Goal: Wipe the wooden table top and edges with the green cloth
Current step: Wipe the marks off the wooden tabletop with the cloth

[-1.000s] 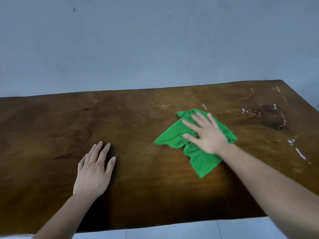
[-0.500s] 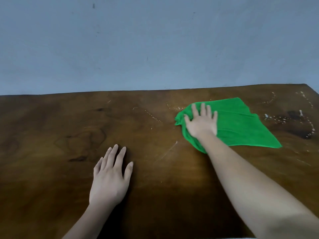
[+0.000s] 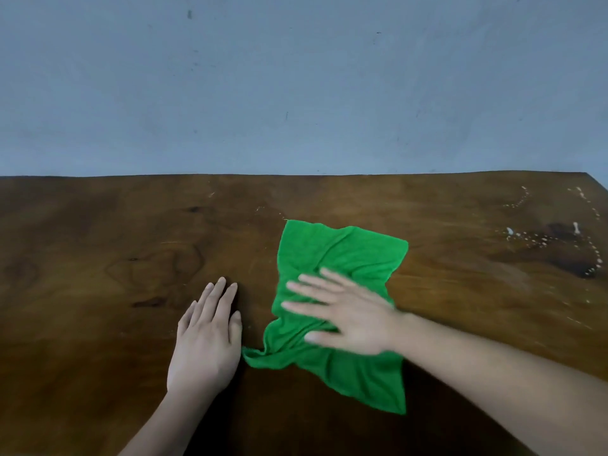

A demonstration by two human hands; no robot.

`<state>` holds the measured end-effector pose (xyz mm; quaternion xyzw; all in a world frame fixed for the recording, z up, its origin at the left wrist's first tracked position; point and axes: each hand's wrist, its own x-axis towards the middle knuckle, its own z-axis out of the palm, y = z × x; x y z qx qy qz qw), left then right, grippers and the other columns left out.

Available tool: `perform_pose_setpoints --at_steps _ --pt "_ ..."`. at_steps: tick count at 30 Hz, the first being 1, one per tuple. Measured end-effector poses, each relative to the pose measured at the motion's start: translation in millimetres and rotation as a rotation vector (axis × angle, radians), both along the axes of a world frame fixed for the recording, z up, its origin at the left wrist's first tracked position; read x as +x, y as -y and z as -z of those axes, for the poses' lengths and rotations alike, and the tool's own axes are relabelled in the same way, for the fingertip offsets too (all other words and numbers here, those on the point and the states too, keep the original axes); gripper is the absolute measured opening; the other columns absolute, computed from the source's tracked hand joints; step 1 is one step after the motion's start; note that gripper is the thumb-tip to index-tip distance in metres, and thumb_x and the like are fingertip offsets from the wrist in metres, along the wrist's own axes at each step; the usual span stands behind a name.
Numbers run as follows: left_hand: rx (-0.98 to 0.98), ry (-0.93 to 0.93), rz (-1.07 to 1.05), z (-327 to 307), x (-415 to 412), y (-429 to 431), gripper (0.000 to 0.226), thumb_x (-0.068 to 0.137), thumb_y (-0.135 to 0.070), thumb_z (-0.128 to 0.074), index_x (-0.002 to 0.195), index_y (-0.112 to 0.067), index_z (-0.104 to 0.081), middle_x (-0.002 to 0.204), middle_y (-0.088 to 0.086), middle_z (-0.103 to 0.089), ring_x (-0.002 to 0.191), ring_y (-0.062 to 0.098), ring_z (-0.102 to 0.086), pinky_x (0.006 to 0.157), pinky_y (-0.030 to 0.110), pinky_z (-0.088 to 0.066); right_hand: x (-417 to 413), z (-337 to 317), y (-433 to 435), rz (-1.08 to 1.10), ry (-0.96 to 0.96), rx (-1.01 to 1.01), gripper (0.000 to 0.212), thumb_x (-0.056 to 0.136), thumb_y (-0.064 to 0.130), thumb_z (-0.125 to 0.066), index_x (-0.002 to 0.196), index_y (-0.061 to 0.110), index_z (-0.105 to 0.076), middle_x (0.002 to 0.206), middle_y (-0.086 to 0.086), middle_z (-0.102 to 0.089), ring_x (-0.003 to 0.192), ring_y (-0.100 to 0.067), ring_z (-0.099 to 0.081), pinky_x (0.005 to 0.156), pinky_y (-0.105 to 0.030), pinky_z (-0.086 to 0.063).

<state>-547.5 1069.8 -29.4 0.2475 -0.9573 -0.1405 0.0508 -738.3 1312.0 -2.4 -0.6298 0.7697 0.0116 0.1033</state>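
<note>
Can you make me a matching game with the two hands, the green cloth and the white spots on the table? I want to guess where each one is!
Things:
1. left hand
2. right hand
3. green cloth
4. white spots

Places:
A. far right part of the wooden table
B. flat on top of the cloth
C. flat on bare wood
D. spread out under a hand

Pairs: 1-C, 2-B, 3-D, 4-A
</note>
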Motion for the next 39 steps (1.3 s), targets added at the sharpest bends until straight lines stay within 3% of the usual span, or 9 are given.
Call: perform_pose_setpoints --at_steps 3,7,12,16,22,27,29,34,39 --pt "-0.002 0.036 -0.006 -0.7 -1.7 -0.8 0.065 0.113 -0.06 -0.018 0.175 -0.038 -0.016 0.183 -0.015 -0.003 0.167 0.004 0.01 0.135 0.036 0.005 -68.9 -2.2 -34.7 0.302 -0.089 -0.015 0.07 0.108 0.083 -0.006 0.172 0.056 -0.006 0.186 0.009 0.003 0.17 -0.014 0.019 0.136 -0.054 0.019" --pt "-0.032 0.045 0.003 0.7 -0.9 -1.3 0.075 0.109 -0.074 -0.016 0.175 -0.038 -0.014 0.184 -0.013 -0.002 0.168 0.006 0.011 0.137 0.04 0.002 -158.4 5.2 -56.9 0.827 -0.137 0.005 0.091 0.1 0.089 0.005 0.175 0.045 -0.022 0.187 -0.003 0.0 0.172 -0.024 0.012 0.136 -0.059 0.013" --pt "-0.051 0.066 0.036 -3.7 -2.1 -2.1 0.089 0.1 -0.087 -0.007 0.175 -0.04 -0.008 0.184 -0.012 0.003 0.168 0.008 0.015 0.134 0.038 0.008 -193.9 9.6 -13.7 1.177 -0.038 -0.014 0.08 0.104 0.08 -0.007 0.177 0.047 -0.003 0.188 -0.003 0.003 0.173 -0.03 0.007 0.136 -0.065 0.004" --pt "-0.013 0.052 0.054 -8.7 -4.6 -1.2 0.091 0.099 -0.09 -0.007 0.175 -0.04 -0.005 0.184 -0.012 0.007 0.167 0.008 0.018 0.133 0.038 0.011 -169.0 6.3 68.6 1.083 -0.052 -0.011 0.082 0.104 0.076 -0.003 0.178 0.039 0.003 0.187 -0.008 0.007 0.173 -0.033 0.005 0.136 -0.067 0.001" --pt "0.109 -0.091 0.061 -8.6 -7.8 4.0 0.086 0.102 -0.086 -0.012 0.174 -0.041 0.001 0.183 -0.014 0.007 0.167 0.007 0.018 0.137 0.038 0.002 -45.8 3.7 223.0 0.589 -0.027 -0.022 0.082 0.106 0.079 -0.006 0.176 0.041 0.007 0.185 -0.007 0.015 0.172 -0.034 0.013 0.135 -0.067 0.007" --pt "0.132 -0.129 -0.02 -8.4 -0.6 8.4 0.077 0.105 -0.074 -0.036 0.169 -0.035 -0.02 0.175 0.0 -0.019 0.165 0.025 -0.022 0.129 0.046 -0.03 15.1 9.9 269.9 0.101 -0.026 0.039 0.076 0.109 0.078 -0.007 0.176 0.044 0.007 0.186 0.003 0.015 0.172 -0.025 0.014 0.137 -0.06 0.007" --pt "0.088 -0.12 -0.013 -2.9 2.1 8.3 0.073 0.107 -0.074 -0.031 0.169 -0.036 -0.02 0.176 -0.005 -0.019 0.167 0.021 -0.017 0.131 0.046 -0.027 -0.1 13.4 259.5 0.011 -0.045 -0.015 0.073 0.11 0.077 -0.008 0.176 0.046 0.001 0.186 0.006 0.01 0.173 -0.021 0.009 0.139 -0.055 0.005" --pt "0.048 -0.113 -0.022 -1.2 5.2 4.0 0.075 0.105 -0.08 -0.018 0.17 -0.042 -0.011 0.18 -0.013 -0.007 0.169 0.01 0.004 0.133 0.033 -0.004 -90.5 6.3 211.1 0.348 -0.042 -0.099 0.077 0.105 0.085 -0.006 0.174 0.05 -0.008 0.186 0.005 0.002 0.173 -0.022 0.004 0.139 -0.058 0.005" --pt "0.043 -0.102 -0.044 -9.8 8.0 -3.0 0.072 0.106 -0.08 -0.015 0.169 -0.046 0.0 0.18 -0.017 0.003 0.168 0.007 0.011 0.134 0.033 0.002 -149.8 12.1 196.0 0.841 -0.02 -0.074 0.079 0.107 0.08 -0.006 0.177 0.044 -0.004 0.188 0.0 0.003 0.173 -0.028 0.005 0.139 -0.057 0.004"
